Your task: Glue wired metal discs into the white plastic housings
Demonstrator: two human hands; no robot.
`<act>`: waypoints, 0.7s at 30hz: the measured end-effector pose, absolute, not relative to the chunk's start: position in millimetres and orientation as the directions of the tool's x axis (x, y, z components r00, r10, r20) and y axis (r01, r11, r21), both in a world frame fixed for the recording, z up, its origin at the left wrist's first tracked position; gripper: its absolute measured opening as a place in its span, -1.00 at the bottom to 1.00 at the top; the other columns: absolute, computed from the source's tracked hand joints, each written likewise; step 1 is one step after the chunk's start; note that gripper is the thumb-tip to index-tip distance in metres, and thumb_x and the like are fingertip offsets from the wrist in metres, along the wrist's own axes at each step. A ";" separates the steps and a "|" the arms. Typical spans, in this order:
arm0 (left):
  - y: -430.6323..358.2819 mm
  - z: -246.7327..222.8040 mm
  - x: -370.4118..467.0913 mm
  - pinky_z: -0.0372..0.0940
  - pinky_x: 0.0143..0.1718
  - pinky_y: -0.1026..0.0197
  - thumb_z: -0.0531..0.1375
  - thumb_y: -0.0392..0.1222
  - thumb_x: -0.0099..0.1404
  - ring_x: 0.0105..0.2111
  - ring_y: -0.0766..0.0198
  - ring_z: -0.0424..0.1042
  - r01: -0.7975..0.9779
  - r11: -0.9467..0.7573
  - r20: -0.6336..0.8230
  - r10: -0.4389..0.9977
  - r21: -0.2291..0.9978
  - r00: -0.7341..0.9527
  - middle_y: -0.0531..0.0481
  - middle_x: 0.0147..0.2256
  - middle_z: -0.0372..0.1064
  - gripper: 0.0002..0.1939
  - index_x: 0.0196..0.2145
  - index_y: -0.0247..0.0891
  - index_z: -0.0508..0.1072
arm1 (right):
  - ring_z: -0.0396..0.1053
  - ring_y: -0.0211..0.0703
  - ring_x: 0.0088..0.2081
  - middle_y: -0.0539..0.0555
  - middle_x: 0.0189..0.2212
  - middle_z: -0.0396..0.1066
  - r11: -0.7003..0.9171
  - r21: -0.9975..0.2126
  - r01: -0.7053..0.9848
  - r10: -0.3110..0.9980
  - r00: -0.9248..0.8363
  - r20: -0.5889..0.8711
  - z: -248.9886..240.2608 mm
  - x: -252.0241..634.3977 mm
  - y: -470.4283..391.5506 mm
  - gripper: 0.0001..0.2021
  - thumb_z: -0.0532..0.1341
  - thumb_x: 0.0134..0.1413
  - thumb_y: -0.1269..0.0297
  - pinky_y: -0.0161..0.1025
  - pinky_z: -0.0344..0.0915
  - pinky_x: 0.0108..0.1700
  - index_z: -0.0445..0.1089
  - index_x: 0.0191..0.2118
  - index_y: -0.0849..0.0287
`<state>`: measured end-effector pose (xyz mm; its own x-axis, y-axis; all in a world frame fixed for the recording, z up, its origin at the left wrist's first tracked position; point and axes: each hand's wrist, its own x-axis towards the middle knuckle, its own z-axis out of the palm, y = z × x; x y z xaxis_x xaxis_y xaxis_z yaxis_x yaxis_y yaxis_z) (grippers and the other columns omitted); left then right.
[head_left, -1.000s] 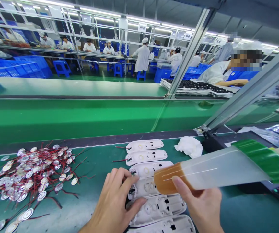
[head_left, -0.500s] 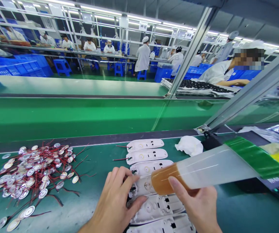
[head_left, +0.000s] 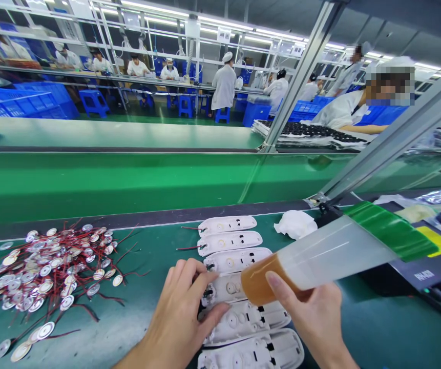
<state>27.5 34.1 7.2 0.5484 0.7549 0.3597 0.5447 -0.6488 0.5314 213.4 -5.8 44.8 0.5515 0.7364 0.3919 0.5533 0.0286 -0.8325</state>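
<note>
My right hand is closed round the lower part of a translucent bottle with brown contents and a green band at its far end. The bottle lies tilted above a column of white plastic shells. My left hand has its thumb and fingers on the left end of one shell, just left of the bottle. Red wires stick out of the two farthest shells. Where the bottle's tip meets the shell is hidden.
Left on the green bench lies a pile of round metal discs with red wires. Behind the bottle sit a crumpled white tissue and a dark device. A metal post rises ahead; people work beyond.
The view has shifted slightly, so the scene sits a little higher and further left. Both hands keep about the same hold, and the bottle's tip remains over the same shell.
</note>
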 end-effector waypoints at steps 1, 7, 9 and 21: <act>34.0 7.2 27.6 0.22 -0.32 0.09 0.20 -0.23 0.21 -0.27 0.15 0.21 0.543 -0.650 0.359 0.753 0.532 0.551 -0.04 -0.24 0.22 -0.70 -0.10 -0.19 0.28 | 0.39 -0.08 -0.55 0.02 -0.59 0.41 0.026 -0.841 0.540 0.737 0.558 0.381 45.0 212.0 -6.2 -0.66 0.28 -0.16 -0.04 -0.27 0.38 -0.50 0.42 -0.52 0.18; 34.2 7.4 27.1 0.21 -0.31 0.09 0.19 -0.26 0.21 -0.27 0.15 0.19 0.536 -0.654 0.353 0.748 0.534 0.562 -0.04 -0.24 0.20 -0.69 -0.09 -0.18 0.26 | 0.40 -0.05 -0.52 0.04 -0.57 0.42 0.010 -0.819 0.574 0.712 0.570 0.409 44.4 212.2 -6.7 -0.64 0.28 -0.16 -0.11 -0.23 0.38 -0.46 0.41 -0.51 0.14; 34.3 7.6 26.9 0.20 -0.31 0.09 0.20 -0.26 0.21 -0.26 0.15 0.19 0.542 -0.644 0.340 0.756 0.540 0.559 -0.04 -0.24 0.20 -0.69 -0.09 -0.18 0.26 | 0.40 -0.03 -0.51 0.06 -0.56 0.43 -0.001 -0.805 0.593 0.719 0.560 0.412 43.5 212.6 -6.9 -0.60 0.25 -0.12 -0.15 -0.20 0.39 -0.44 0.42 -0.49 0.14; 34.4 6.9 27.1 0.21 -0.31 0.09 0.21 -0.27 0.19 -0.27 0.15 0.20 0.543 -0.652 0.358 0.751 0.528 0.554 -0.04 -0.25 0.22 -0.68 -0.09 -0.19 0.27 | 0.42 0.02 -0.44 0.13 -0.50 0.45 0.006 -0.817 0.577 0.726 0.559 0.401 39.0 210.3 -7.3 -0.55 0.26 -0.11 -0.17 -0.16 0.41 -0.31 0.47 -0.44 0.21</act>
<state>27.1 34.4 6.9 0.5543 0.7514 0.3579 0.5434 -0.6525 0.5282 210.3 -7.3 39.0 0.5593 0.7257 0.4007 0.5773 0.0059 -0.8165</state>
